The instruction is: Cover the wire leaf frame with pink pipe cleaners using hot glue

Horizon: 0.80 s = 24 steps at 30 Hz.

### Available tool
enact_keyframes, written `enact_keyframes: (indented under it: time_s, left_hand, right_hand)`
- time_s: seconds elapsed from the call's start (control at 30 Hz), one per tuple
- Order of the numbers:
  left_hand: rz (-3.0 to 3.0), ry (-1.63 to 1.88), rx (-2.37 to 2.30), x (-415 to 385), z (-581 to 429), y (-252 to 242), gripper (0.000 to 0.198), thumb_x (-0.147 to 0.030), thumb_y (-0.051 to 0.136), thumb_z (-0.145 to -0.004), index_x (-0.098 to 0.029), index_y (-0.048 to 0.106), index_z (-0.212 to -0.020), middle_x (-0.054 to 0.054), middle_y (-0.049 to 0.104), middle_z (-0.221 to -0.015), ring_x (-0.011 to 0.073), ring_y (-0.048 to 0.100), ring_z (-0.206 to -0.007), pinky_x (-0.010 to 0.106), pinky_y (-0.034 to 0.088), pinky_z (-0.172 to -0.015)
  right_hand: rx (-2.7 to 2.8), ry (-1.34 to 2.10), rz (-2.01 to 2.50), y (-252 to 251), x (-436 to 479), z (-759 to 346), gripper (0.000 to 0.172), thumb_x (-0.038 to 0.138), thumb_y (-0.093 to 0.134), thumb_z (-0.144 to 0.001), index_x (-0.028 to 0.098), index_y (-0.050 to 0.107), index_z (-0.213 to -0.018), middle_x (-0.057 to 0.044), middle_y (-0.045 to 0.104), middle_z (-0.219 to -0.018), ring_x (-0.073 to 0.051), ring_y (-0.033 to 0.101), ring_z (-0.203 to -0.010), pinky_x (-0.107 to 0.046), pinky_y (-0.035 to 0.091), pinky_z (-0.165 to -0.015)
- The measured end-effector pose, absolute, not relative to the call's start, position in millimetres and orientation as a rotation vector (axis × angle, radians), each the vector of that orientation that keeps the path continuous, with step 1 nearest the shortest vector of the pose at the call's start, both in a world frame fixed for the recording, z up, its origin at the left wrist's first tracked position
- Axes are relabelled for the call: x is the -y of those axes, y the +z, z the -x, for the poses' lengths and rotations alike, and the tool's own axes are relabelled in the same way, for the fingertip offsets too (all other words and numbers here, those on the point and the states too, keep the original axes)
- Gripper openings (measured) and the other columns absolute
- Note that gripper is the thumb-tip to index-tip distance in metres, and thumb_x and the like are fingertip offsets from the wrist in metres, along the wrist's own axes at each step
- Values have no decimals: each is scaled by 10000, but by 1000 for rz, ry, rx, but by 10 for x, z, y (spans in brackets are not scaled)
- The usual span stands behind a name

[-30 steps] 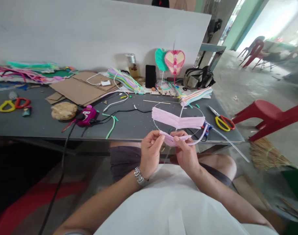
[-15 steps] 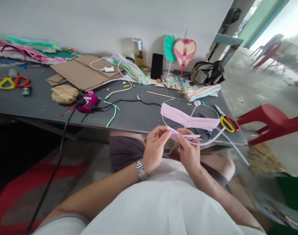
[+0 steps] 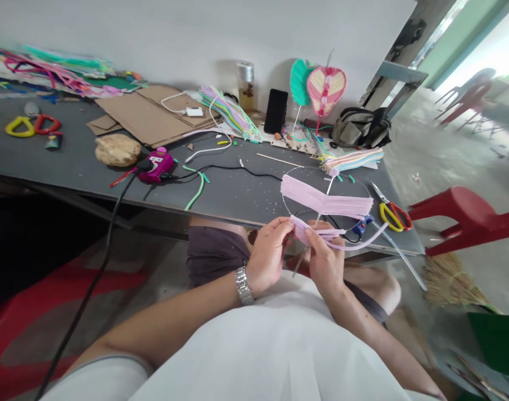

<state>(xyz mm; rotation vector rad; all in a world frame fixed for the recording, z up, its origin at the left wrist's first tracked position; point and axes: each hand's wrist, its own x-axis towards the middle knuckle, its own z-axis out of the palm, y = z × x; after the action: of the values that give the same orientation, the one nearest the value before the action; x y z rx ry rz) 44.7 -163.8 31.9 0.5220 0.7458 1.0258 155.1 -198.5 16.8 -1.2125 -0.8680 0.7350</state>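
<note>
A thin wire frame [image 3: 286,208], rounded like a hand fan, is held over the table's front edge. A wide band of lilac strips [image 3: 304,192], bent in a shallow V, spans its middle, and a stick runs down its centre. My left hand [image 3: 268,253] pinches the left end of a lower group of lilac strips [image 3: 298,227] at the wire. With thumb and fingers closed, my right hand [image 3: 326,262] grips the same lower strips near the stick. One loose lilac strip [image 3: 369,240] curves out to the right from under that hand.
Scissors [image 3: 390,214] and a blue glue gun [image 3: 362,225] lie right of the frame. Behind are bundled strips [image 3: 355,161], a phone [image 3: 276,111], a jar [image 3: 246,89] and two finished fans [image 3: 326,92]. A purple power socket [image 3: 156,166] and cardboard [image 3: 141,114] lie left. A red stool [image 3: 459,209] stands right.
The view has shifted slightly. My left fingers have moved back a little from the lower strips, exposing more of them, while my right hand keeps its grip. The frame has tilted slightly.
</note>
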Motion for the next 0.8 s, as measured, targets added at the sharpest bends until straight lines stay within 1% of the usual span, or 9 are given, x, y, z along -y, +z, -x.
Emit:
enact_keyframes:
  time_s: [0.17, 0.4, 0.6, 0.8]
  left_hand:
    - [-549, 1048, -775, 1636, -447, 298, 185, -295, 789, -690, -165, 691, -776, -12, 640, -704, 100, 520, -643, 219, 392, -618]
    - [-506, 1019, -785, 1632, -446, 305, 190, -292, 806, -668, -164, 691, -751, -14, 649, -705, 97, 539, -653, 212, 406, -628]
    - [-473, 1020, -773, 1631, -448, 305, 198, -286, 818, -671, -166, 686, -757, -18, 652, -711, 98, 553, -655, 214, 412, -623]
    - [-403, 989, -702, 1629, -452, 316, 162, -264, 794, -699, -173, 664, -730, -24, 618, -697, 102, 540, -658, 226, 409, -622]
  right_hand:
    - [846, 726, 1226, 132, 1978, -1550, 120, 279, 750, -802, 188, 685, -759, -15, 687, -804, -168, 614, -753, -312, 502, -719]
    - [872, 698, 1245, 155, 1982, -1542, 131, 286, 745, -799, 189, 688, -732, -15, 688, -784, -170, 619, -752, -311, 508, -719]
    - [884, 680, 1250, 176, 1980, -1535, 126, 282, 742, -799, 192, 689, -728, -21, 692, -785, -176, 619, -757, -317, 509, -723]
    - [900, 712, 1218, 139, 1989, -1549, 121, 266, 740, -826, 193, 693, -742, -12, 678, -779, -174, 607, -768, -315, 493, -742]
